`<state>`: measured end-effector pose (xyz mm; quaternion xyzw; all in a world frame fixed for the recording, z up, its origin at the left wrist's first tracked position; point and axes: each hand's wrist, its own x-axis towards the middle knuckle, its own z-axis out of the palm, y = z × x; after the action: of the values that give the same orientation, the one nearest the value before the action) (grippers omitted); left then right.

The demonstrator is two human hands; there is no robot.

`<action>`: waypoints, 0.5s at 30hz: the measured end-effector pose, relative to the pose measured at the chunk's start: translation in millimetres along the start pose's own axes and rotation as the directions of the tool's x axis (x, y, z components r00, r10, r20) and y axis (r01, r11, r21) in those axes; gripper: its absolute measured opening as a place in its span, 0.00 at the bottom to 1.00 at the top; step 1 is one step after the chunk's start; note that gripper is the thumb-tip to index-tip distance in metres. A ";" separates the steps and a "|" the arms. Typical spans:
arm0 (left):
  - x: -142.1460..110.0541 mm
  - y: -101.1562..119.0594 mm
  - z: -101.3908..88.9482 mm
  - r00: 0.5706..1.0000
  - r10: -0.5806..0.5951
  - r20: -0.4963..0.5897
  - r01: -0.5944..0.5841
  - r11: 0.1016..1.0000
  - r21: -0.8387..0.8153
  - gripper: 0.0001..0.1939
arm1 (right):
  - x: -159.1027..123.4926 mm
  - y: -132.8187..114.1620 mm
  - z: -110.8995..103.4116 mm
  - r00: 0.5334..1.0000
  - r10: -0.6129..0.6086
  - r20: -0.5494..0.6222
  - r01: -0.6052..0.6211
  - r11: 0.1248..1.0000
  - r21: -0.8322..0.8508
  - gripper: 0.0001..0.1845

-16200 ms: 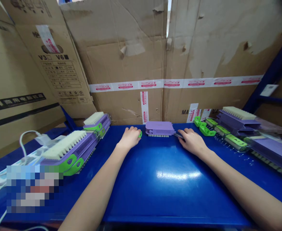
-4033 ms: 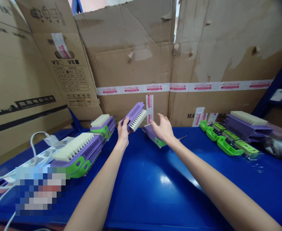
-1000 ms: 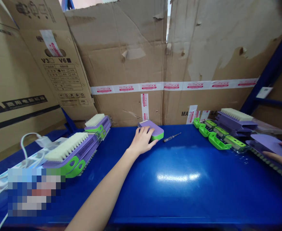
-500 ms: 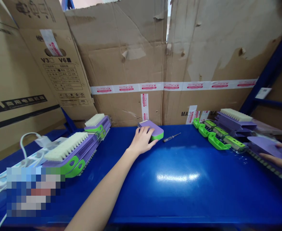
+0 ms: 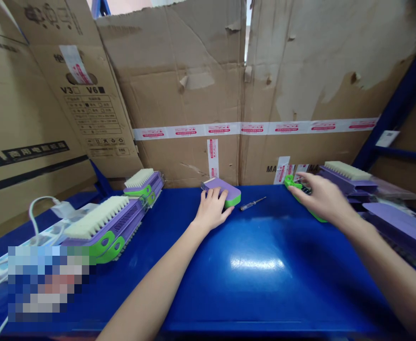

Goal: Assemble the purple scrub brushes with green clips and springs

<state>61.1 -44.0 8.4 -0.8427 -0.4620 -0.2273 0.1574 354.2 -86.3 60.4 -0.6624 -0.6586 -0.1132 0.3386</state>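
Note:
My left hand (image 5: 212, 206) lies on the near side of a purple-and-green brush body (image 5: 229, 191) at the back middle of the blue table. Its fingers are spread over the top, with the thumb apart near the green end. At the back right, my right hand (image 5: 319, 194) hovers around a row of green plastic parts (image 5: 291, 181), thumb and fingers apart. Motion blurs it a little, and it hides most of that row. A small clear-handled screwdriver (image 5: 252, 203) lies between the two hands.
Stacked purple brushes with cream bristles stand at the left (image 5: 99, 218) and back right (image 5: 348, 171). A purple panel (image 5: 401, 229) lies at the right. White cables and a power strip (image 5: 49, 229) are on the left. Cardboard (image 5: 190, 104) walls the back.
My right hand has left the purple panel at the right edge and moved left and inward to the green parts. My left hand has stayed on the brush body.

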 end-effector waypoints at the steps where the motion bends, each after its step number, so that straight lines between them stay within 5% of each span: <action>1: -0.2 0.1 0.7 1.000 0.004 -0.001 -0.004 1.000 0.001 0.25 | 3.7 -15.4 13.9 0.995 -0.067 0.068 0.063 0.996 0.058 0.30; 5: -1.4 -2.7 2.8 0.999 0.042 -0.014 -0.042 0.999 -0.002 0.27 | 6.8 -63.6 70.3 0.968 -0.154 0.200 0.075 0.932 0.355 0.27; 8: -1.9 -5.1 4.4 0.998 0.049 -0.037 -0.050 0.998 -0.025 0.31 | 0.5 -90.8 96.8 0.956 -0.146 0.256 0.026 0.907 0.420 0.30; 15: -0.7 -5.8 -10.1 0.991 0.105 -0.081 -0.113 0.987 -0.111 0.33 | -9.2 -105.2 87.2 0.975 0.047 0.219 -0.172 0.783 0.598 0.31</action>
<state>53.4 -46.2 16.9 -0.8653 -0.3952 -0.2760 0.1376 227.5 -51.7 21.4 -0.5616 -0.6494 0.1910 0.4757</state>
